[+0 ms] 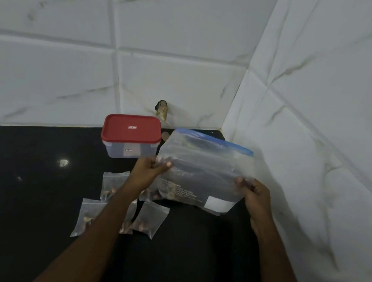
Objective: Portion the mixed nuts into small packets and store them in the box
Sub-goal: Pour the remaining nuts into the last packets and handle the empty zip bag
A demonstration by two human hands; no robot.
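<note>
Spillage is the main worry as we see it. We hold the large clear plastic zip bag with the blue seal strip (pixel 203 164) in the air over the black polished countertop (pixel 18 189). Our left hand (pixel 150 168) pinches its left edge and our right hand (pixel 254 193) pinches its right edge, fingers curled onto the film. The bag looks almost empty, with only a few pale bits low down, and we cannot tell whether the blue strip is pressed closed. If it is open and we tip the bag, what is left could scatter over the counter. Several small clear plastic packets (pixel 151 222), each holding a few nuts, lie flat on the counter below, just beside and partly under our left forearm. A careless sweep of that arm could shove them about. The clear rectangular plastic box with the red lid (pixel 130 135) stands behind them near the white marbled tiled wall (pixel 170 43), with its lid on. We judge the portioning about done and the storing not yet begun. The lid must come off first, and with both hands busy the big bag needs setting down away from the packets.
</note>
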